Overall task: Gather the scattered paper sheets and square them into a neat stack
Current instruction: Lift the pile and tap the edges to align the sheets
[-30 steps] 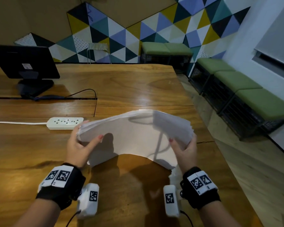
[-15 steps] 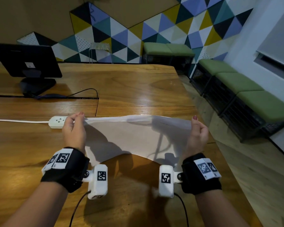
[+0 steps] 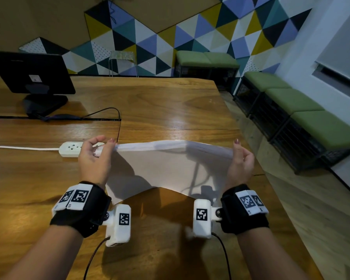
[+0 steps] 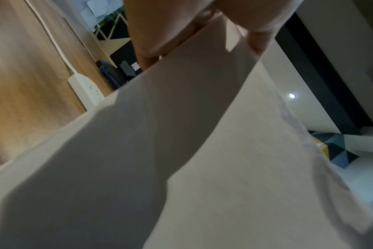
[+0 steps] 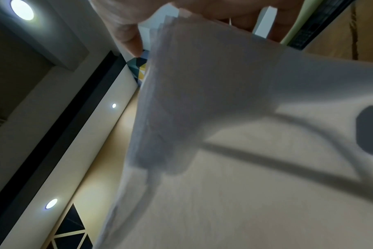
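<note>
A bundle of white paper sheets [image 3: 170,168] stands nearly upright above the wooden table [image 3: 160,102], its lower edge bowed upward in the middle. My left hand [image 3: 97,154] pinches the bundle's top left corner and my right hand [image 3: 240,156] pinches the top right corner. The sheets' top edges are fanned slightly, not flush. In the left wrist view the paper [image 4: 202,160] fills most of the picture under my fingers [image 4: 151,38]. The right wrist view shows staggered sheet corners [image 5: 170,18] below my thumb [image 5: 121,25].
A white power strip [image 3: 71,148] with its cord lies just left of my left hand. A black monitor [image 3: 30,71] stands at the far left with a dark cable. Green-cushioned benches [image 3: 303,110] line the wall beyond the table's right edge.
The bundle has swung from a tilted, draped hold to near upright. Both hands have slid from its side edges to the top corners and moved wider apart.
</note>
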`<move>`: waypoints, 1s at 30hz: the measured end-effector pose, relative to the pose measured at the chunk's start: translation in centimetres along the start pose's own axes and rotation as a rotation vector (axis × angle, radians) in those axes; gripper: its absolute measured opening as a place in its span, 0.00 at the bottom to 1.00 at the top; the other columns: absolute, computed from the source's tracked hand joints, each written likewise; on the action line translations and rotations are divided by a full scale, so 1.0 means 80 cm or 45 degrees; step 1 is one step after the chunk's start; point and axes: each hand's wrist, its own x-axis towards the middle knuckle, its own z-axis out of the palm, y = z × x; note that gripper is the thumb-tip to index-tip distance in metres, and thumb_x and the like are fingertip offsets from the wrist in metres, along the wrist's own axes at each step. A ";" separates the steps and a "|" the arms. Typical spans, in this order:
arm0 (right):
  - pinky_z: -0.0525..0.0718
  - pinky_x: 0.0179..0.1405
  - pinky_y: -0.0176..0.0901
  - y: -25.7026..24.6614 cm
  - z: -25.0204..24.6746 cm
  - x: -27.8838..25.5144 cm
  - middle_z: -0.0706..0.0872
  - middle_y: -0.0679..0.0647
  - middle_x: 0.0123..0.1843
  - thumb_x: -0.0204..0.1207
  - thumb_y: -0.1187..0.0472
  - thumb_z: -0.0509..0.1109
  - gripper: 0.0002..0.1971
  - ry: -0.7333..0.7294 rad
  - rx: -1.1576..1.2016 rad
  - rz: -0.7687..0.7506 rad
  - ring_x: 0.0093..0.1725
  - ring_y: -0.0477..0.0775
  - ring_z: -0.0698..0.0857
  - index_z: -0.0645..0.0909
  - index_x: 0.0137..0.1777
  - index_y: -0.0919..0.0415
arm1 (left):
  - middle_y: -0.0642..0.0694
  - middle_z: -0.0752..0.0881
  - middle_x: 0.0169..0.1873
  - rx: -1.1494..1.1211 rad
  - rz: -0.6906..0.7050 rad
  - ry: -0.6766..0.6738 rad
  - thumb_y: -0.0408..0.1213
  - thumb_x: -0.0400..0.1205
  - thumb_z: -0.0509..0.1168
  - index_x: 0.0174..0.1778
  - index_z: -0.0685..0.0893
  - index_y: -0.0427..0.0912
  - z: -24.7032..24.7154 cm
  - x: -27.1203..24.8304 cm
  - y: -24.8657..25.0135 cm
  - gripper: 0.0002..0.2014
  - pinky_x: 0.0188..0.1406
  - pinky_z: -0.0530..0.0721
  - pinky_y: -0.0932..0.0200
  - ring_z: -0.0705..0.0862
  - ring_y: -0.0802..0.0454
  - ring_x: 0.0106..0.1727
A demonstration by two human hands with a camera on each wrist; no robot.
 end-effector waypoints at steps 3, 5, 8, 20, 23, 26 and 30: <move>0.67 0.33 0.32 -0.002 0.002 0.001 0.79 0.49 0.48 0.71 0.50 0.70 0.19 0.001 -0.042 0.017 0.41 0.35 0.74 0.76 0.57 0.61 | 0.48 0.81 0.51 0.011 0.056 -0.008 0.43 0.75 0.69 0.54 0.79 0.47 -0.001 -0.003 -0.002 0.13 0.52 0.75 0.56 0.75 0.52 0.56; 0.68 0.33 0.35 -0.002 0.001 0.001 0.78 0.50 0.49 0.70 0.55 0.71 0.20 0.001 -0.067 0.070 0.41 0.37 0.74 0.76 0.61 0.60 | 0.47 0.80 0.52 0.010 0.061 -0.006 0.43 0.74 0.70 0.54 0.79 0.47 -0.001 -0.004 -0.002 0.14 0.52 0.74 0.57 0.75 0.52 0.56; 0.67 0.33 0.34 -0.005 -0.001 0.002 0.75 0.43 0.42 0.72 0.62 0.66 0.19 -0.001 -0.072 0.069 0.40 0.36 0.72 0.75 0.64 0.60 | 0.44 0.82 0.49 0.011 0.063 -0.017 0.46 0.72 0.71 0.50 0.79 0.53 -0.005 -0.002 -0.002 0.13 0.44 0.75 0.58 0.76 0.54 0.45; 0.69 0.39 0.31 0.005 -0.010 -0.003 0.79 0.49 0.53 0.76 0.62 0.63 0.22 -0.136 -0.089 -0.030 0.50 0.43 0.77 0.68 0.71 0.55 | 0.50 0.79 0.38 -0.026 0.052 -0.011 0.47 0.79 0.63 0.51 0.77 0.54 -0.002 0.003 -0.007 0.07 0.35 0.72 0.60 0.73 0.57 0.35; 0.75 0.48 0.40 0.007 -0.009 -0.005 0.77 0.54 0.63 0.74 0.59 0.64 0.23 -0.166 -0.152 -0.010 0.57 0.52 0.79 0.68 0.70 0.54 | 0.43 0.75 0.37 0.035 0.058 -0.147 0.52 0.72 0.69 0.51 0.76 0.60 -0.007 0.004 -0.009 0.14 0.37 0.73 0.54 0.74 0.52 0.36; 0.72 0.39 0.35 0.006 -0.008 0.001 0.77 0.54 0.58 0.77 0.57 0.64 0.18 -0.152 -0.102 -0.003 0.46 0.40 0.76 0.72 0.66 0.59 | 0.44 0.82 0.40 0.102 0.065 -0.264 0.43 0.72 0.72 0.47 0.77 0.61 -0.012 0.002 -0.009 0.13 0.39 0.81 0.53 0.81 0.56 0.35; 0.68 0.33 0.32 0.007 0.000 0.005 0.79 0.49 0.46 0.76 0.49 0.65 0.16 -0.106 -0.111 -0.009 0.41 0.37 0.74 0.76 0.56 0.60 | 0.51 0.81 0.45 0.124 0.090 -0.364 0.31 0.69 0.74 0.47 0.76 0.61 -0.014 0.001 -0.015 0.21 0.44 0.83 0.57 0.82 0.57 0.44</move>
